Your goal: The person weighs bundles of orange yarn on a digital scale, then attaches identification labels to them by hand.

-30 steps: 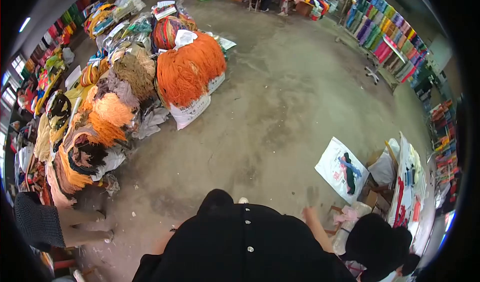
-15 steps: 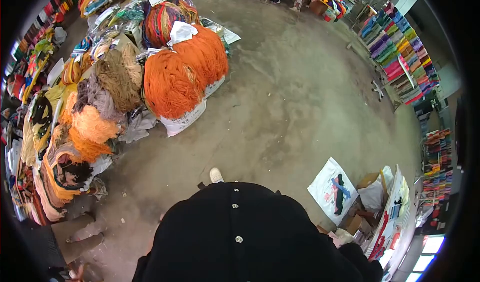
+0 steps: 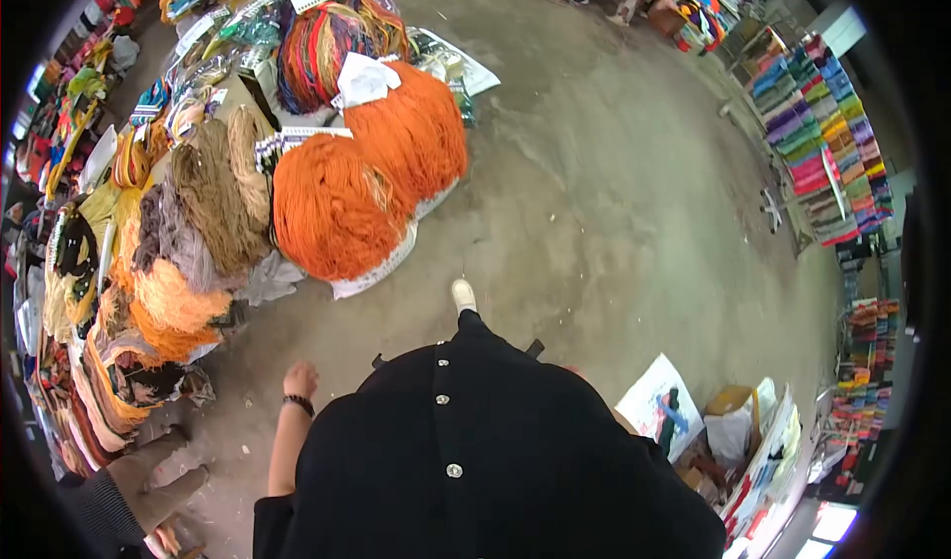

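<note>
Hands (image 3: 300,381) hang beside the black shirt (image 3: 495,460), right mostly hidden.

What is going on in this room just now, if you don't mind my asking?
Someone in a black buttoned top is on the open floor, one white shoe out in front. Their left hand hangs low with nothing visible in it, below the big orange yarn bundles in the picture; the right hand cannot be made out. Brown yarn lies left of the orange. Another person's legs show at lower left, and a white sheet lies at right.
</note>
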`<action>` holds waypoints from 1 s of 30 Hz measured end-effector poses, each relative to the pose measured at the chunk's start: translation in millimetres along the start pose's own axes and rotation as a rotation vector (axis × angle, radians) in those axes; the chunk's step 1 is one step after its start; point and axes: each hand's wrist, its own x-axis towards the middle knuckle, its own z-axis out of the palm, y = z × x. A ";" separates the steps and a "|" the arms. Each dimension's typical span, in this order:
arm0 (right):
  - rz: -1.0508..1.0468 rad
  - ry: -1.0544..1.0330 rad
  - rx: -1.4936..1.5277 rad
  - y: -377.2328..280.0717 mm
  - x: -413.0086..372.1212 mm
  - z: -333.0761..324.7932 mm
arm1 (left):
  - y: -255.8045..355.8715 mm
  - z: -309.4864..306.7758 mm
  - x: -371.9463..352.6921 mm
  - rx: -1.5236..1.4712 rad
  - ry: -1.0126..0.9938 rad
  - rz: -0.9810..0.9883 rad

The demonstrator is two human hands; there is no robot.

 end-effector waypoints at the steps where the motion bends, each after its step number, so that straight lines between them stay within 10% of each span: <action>1: -0.008 -0.020 -0.035 -17.4 19.3 -6.0 | -4.4 5.9 -18.7 0.423 -0.005 -0.060; 4: -0.029 -0.136 -0.281 -86.9 77.4 -32.6 | 12.5 36.5 -78.7 1.000 -0.075 -0.477; 9: -0.365 -0.365 -1.110 -216.1 164.9 -79.6 | 39.3 111.5 -107.3 0.678 0.022 -0.763; 14: -0.861 0.036 -1.245 -234.8 284.1 -93.8 | 96.6 171.8 -69.2 0.256 0.157 -0.779; 19: -0.084 -0.257 -0.149 -323.8 316.9 -63.5 | 142.7 183.6 12.5 -0.408 0.280 -0.708; 30: -0.340 -0.434 -0.246 -498.4 268.5 45.8 | 259.7 177.9 190.1 -0.333 0.257 -0.541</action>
